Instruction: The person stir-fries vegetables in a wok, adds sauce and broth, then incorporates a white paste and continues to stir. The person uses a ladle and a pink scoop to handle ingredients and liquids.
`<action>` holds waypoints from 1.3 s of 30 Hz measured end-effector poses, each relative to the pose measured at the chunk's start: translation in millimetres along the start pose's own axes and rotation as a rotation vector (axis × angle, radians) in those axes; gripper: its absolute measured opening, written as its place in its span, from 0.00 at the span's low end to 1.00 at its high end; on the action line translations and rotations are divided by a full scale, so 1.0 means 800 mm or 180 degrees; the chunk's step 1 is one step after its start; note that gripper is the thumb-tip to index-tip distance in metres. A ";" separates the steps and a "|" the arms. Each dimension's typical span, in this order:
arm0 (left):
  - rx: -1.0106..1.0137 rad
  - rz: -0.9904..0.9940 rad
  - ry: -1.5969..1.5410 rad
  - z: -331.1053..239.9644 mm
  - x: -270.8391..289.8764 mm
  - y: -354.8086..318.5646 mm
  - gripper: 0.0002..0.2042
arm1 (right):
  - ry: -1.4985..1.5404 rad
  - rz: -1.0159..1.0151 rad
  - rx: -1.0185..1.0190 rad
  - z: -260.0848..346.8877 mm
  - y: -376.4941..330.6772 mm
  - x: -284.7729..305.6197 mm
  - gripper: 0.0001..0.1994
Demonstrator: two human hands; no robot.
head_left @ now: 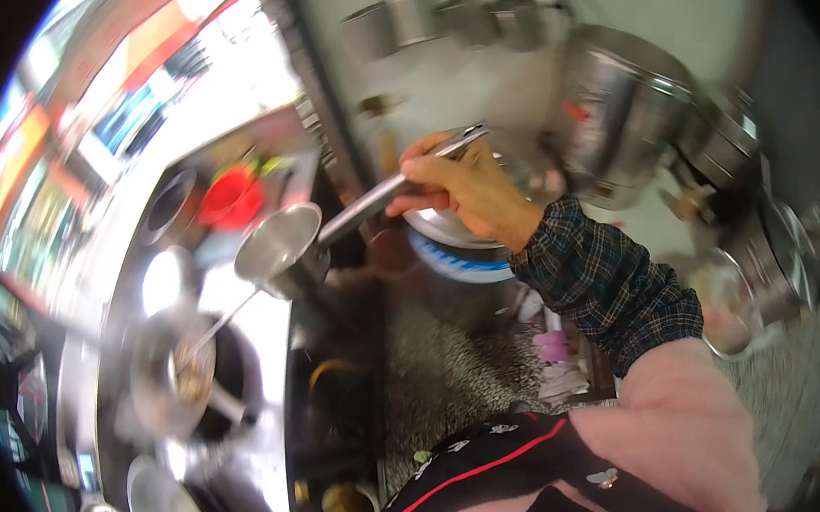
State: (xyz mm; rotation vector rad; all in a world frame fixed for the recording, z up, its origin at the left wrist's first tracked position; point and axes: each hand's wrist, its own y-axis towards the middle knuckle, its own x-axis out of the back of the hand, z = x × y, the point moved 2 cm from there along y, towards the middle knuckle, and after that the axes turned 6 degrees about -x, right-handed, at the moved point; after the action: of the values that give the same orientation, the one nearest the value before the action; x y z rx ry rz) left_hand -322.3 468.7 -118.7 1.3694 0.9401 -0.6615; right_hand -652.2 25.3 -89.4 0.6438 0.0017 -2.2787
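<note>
My right hand (478, 190) is closed around the long metal handle of a small steel saucepan (281, 244). The saucepan hangs out to the left over the edge of the counter, tilted so its inside partly shows. A dark plaid sleeve cover (609, 276) wraps my right forearm. Beneath and to the left of the saucepan, a pan (163, 408) with some brownish food in it sits on the stove, and a thin-handled utensil (228, 318) reaches into it. My left hand is out of view.
A red plastic bowl (232, 196) and a dark pot (173, 205) stand at the counter's far end. Below my hand is a round vessel with a blue-and-white rim (466, 268). Large steel pots (622, 102) stand right; several metal canisters (412, 17) line the far wall. Motion blurs much.
</note>
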 end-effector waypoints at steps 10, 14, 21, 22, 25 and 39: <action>0.2250 0.0550 -0.1517 0.400 -0.186 -0.134 0.22 | -0.1986 -0.1847 0.2182 0.303 -0.220 0.218 0.08; 0.2922 0.0813 -0.1905 0.514 -0.277 -0.202 0.22 | -0.3422 -0.2561 0.2411 0.365 -0.226 0.276 0.07; 0.3669 0.0909 -0.1971 0.710 -0.424 -0.333 0.21 | -0.5822 -0.1782 0.2586 0.383 -0.201 0.369 0.09; 0.3936 0.1077 -0.2166 0.736 -0.445 -0.357 0.21 | -0.6124 -0.1631 0.2225 0.380 -0.204 0.383 0.09; 0.4177 0.1875 -0.2334 0.803 -0.510 -0.431 0.19 | -0.7224 -0.1537 0.1134 0.361 -0.217 0.421 0.11; 0.2080 0.5880 0.0097 0.928 -0.741 -0.643 0.19 | -0.2158 -0.4923 0.3352 0.293 -0.349 0.454 0.06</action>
State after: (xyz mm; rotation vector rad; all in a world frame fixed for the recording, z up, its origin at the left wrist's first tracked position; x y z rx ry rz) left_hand -929.2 -400.2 90.7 2.0975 -0.7846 0.5651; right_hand -1159.0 -63.7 -100.8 0.2357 -1.6138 -3.8260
